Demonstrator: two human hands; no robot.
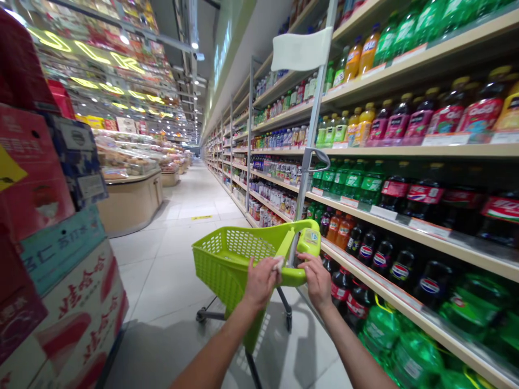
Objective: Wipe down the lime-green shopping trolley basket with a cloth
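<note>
A lime-green plastic shopping cart [227, 259] stands in the aisle in front of me, its basket empty as far as I can see. My left hand [261, 281] is closed on the cart's handle bar and seems to pinch a small pale thing against it. My right hand [317, 281] is closed on the handle's right end, below a small label. A grey pole [310, 162] rises from the cart and carries a white flag-like sign [300, 49].
Shelves of soda and juice bottles [405, 194] line the right side, very close to the cart. Stacked cartons [52, 259] stand at the left. Display counters [130, 200] sit further back on the left. The tiled aisle [190, 205] runs ahead.
</note>
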